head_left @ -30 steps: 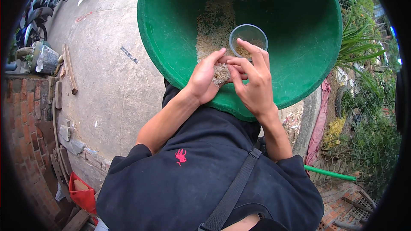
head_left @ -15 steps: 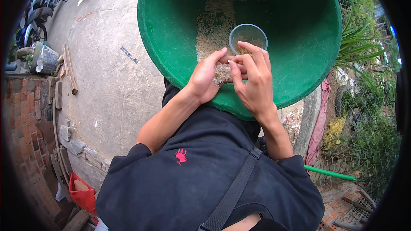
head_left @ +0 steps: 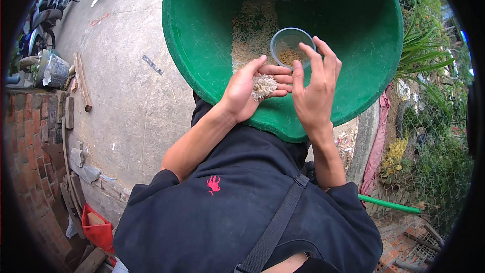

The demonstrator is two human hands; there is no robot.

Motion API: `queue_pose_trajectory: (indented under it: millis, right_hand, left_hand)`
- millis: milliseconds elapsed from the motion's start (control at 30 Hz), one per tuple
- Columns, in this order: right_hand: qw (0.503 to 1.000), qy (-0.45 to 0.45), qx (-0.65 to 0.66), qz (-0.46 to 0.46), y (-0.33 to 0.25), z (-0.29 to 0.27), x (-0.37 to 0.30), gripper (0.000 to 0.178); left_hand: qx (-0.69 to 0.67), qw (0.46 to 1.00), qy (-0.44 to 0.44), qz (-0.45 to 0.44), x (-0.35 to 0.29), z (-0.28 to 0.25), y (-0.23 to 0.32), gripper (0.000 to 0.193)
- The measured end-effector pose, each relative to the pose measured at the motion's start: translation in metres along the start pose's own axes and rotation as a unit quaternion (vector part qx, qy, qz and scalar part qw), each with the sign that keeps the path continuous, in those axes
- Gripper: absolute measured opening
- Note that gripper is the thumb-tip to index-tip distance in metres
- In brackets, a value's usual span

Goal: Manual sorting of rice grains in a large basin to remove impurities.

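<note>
Holding pale grain (head_left: pixel 263 87) in the left hand (head_left: pixel 242 94), right hand (head_left: pixel 318 93) over the cup (head_left: pixel 292 29)

Left hand: palm up, slightly cupped, fingers out flat, small heap of grain on it. Right hand: fingers spread and lightly curled, thumb apart from index, over the cup's near right side. No grain visible between the fingertips; can't tell if they touch the rim.

Cup is clear, round, inside the green tub (head_left: pixel 353 68), just beyond the left fingertips. Yellow-brown grain (head_left: pixel 289 56) covers part of its bottom; rest looks unfilled.

Progress, my read: partway at most. Done: some yellow-brown grain in the cup, apart from the paler stuff. Left: the heap on the palm, plus a long loose patch of grain (head_left: pixel 255 25) on the tub wall, left of the cup. Patch looks mixed pale and brown; single grains too small to sort by eye.
</note>
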State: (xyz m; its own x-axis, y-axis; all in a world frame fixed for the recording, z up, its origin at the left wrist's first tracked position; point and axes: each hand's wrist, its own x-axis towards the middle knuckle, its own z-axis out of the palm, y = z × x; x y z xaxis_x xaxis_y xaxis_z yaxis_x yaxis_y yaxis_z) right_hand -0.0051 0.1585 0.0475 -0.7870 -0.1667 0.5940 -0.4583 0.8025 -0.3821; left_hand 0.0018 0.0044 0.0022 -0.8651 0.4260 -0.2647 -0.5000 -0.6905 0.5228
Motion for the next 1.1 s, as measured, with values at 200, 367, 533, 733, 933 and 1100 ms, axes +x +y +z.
queue_pose_trajectory:
  millis: [200,367,533,733,933,1100]
  right_hand:
    - [0.990,-0.104,0.078,-0.055,-0.002,0.001,-0.009,0.020]
    - [0.984,-0.137,0.066,-0.094,0.002,-0.002,-0.011,0.018]
    - [0.984,-0.141,0.047,-0.098,0.001,-0.002,-0.012,0.016]
    - [0.984,-0.137,0.031,-0.111,0.001,-0.001,-0.011,0.011]
    - [0.976,-0.151,-0.042,-0.151,-0.003,0.001,-0.013,0.014]
    - [0.976,-0.148,-0.060,-0.148,-0.004,0.001,-0.011,0.019]
  left_hand:
    - [-0.003,0.999,0.038,0.025,0.002,-0.006,-0.004,0.058]
    - [-0.011,0.999,0.040,0.013,0.000,-0.003,-0.002,0.060]
    - [0.025,0.999,0.023,0.003,0.001,-0.006,-0.002,0.063]
    - [0.010,0.999,0.040,0.013,-0.001,-0.003,-0.002,0.057]
    - [-0.008,1.000,0.024,0.010,0.001,-0.009,-0.003,0.052]
    - [-0.027,0.999,0.034,0.005,0.000,-0.005,-0.002,0.053]
